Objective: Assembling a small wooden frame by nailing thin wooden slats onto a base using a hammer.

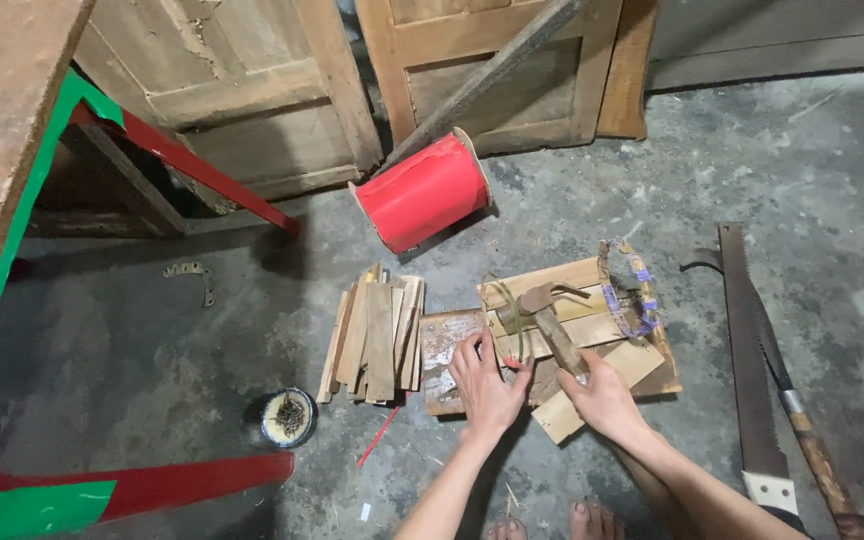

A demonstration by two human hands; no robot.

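Note:
My right hand grips the wooden handle of a claw hammer, whose rusty head rests on pale bamboo slats laid on a flat wooden board on the concrete floor. My left hand presses down on the board and slats just left of the hammer, fingers spread near a thin curved bamboo strip. A woven ring with purple bits lies on the slats to the right.
A stack of short wooden sticks lies left of the board. A red roll sits behind. A small bowl of nails is at lower left. A handsaw and a knife lie on the right. Wooden doors lean at the back.

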